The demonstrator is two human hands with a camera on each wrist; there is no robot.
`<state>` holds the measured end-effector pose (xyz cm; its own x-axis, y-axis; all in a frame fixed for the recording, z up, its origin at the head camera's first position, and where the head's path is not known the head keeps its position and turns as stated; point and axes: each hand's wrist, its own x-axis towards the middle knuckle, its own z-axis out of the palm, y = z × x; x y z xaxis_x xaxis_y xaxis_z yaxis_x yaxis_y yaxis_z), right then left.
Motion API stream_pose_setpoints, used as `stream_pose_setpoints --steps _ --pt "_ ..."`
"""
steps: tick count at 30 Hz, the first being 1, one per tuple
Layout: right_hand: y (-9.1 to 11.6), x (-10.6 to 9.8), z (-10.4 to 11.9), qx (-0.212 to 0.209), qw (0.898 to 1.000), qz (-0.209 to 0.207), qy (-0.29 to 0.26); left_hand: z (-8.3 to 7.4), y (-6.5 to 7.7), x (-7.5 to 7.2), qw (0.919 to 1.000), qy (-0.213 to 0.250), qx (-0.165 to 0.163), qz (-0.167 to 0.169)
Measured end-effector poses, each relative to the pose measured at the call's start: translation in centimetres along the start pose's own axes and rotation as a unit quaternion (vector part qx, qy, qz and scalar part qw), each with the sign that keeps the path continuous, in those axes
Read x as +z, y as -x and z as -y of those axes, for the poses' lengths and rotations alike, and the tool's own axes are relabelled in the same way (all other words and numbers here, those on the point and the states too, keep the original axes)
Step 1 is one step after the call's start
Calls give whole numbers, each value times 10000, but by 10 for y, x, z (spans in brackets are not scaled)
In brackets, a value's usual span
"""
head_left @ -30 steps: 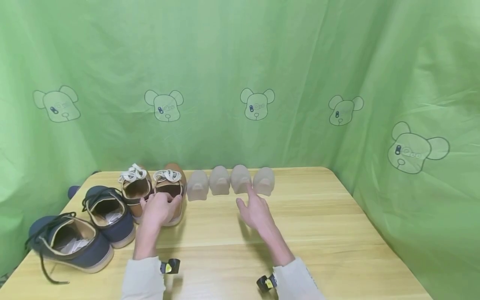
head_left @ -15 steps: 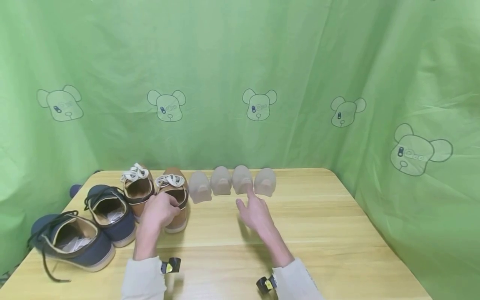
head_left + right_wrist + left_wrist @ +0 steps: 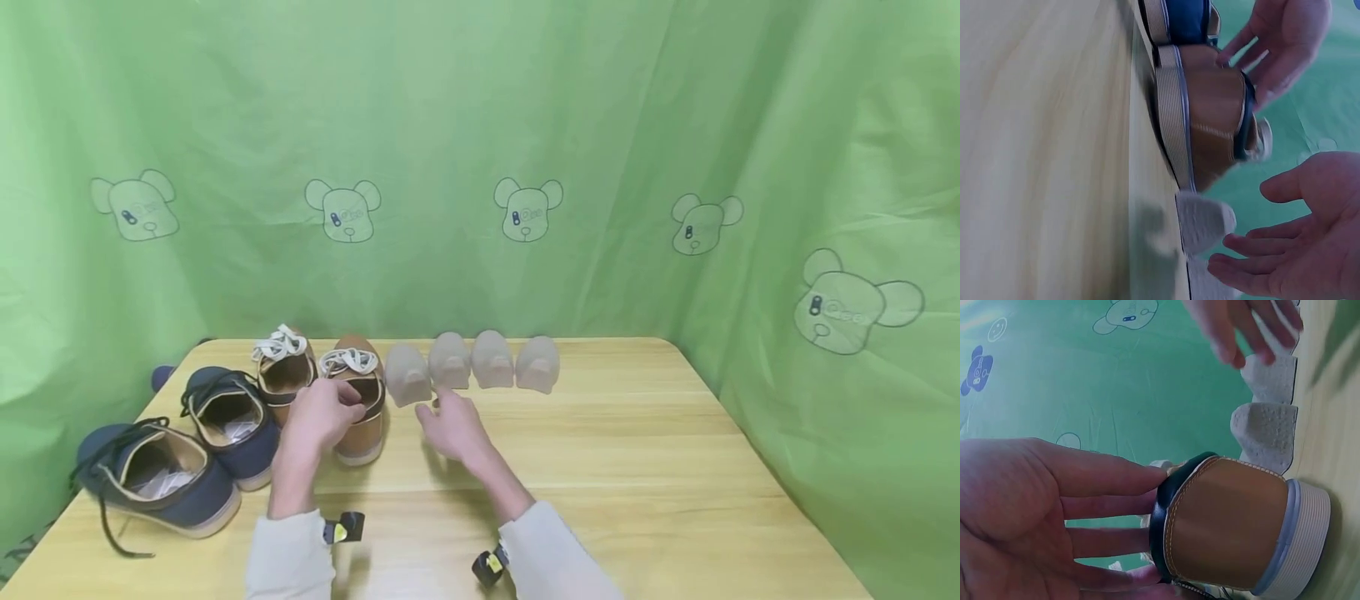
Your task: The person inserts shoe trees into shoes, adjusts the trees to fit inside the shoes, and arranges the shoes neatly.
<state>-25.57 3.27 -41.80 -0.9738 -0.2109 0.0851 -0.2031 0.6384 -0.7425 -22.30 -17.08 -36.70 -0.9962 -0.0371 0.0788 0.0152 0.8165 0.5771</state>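
In the head view my left hand (image 3: 318, 417) is at a brown lace-up shoe (image 3: 362, 437). Its fairly straight fingers touch the dark collar, and the shoe hides some fingertips in the left wrist view. Another brown shoe (image 3: 288, 375) with white laces stands to the left. My right hand (image 3: 455, 423) is held just in front of several grey moulded, toe-shaped pieces, nearest to the second piece (image 3: 450, 354). Relaxed fingers on that hand show in the right wrist view, with nothing held. The leftmost grey piece (image 3: 407, 371) sits beside the brown shoe, slightly turned.
Two navy shoes (image 3: 255, 458) with dark laces stand at the table's left side. Two more grey pieces (image 3: 492, 357) are at the right end of the row. The wooden table (image 3: 637, 475) meets a green curtain (image 3: 427, 283) behind and at both sides.
The brown shoe by my left hand slid a little toward me, and the leftmost grey piece turned slightly. My right hand moved left from the third grey piece toward the second.
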Motion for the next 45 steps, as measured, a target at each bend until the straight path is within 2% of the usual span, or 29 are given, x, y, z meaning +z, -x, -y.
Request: stream_pose_setpoints --steps 7,12,18,28,35,39,45 --pt "-19 16 13 -26 9997 119 -233 3 -2 1 9994 196 -241 -168" --pt "-25 23 26 -42 9993 62 -379 5 -4 1 9990 273 -221 -274" --pt "-28 33 35 83 9966 249 -781 7 -5 1 9988 284 -226 -316" --pt "-34 42 33 140 9965 199 -798 9 -7 0 9988 362 -286 -172" --pt "-36 41 32 370 9919 385 -1149 12 -8 1 9972 567 -320 -366" --pt "-36 41 31 362 9904 425 -1263 13 -10 1 9958 677 -397 -481" --pt "-35 40 30 427 9896 453 -1297 15 -12 1 9948 745 -559 -413"
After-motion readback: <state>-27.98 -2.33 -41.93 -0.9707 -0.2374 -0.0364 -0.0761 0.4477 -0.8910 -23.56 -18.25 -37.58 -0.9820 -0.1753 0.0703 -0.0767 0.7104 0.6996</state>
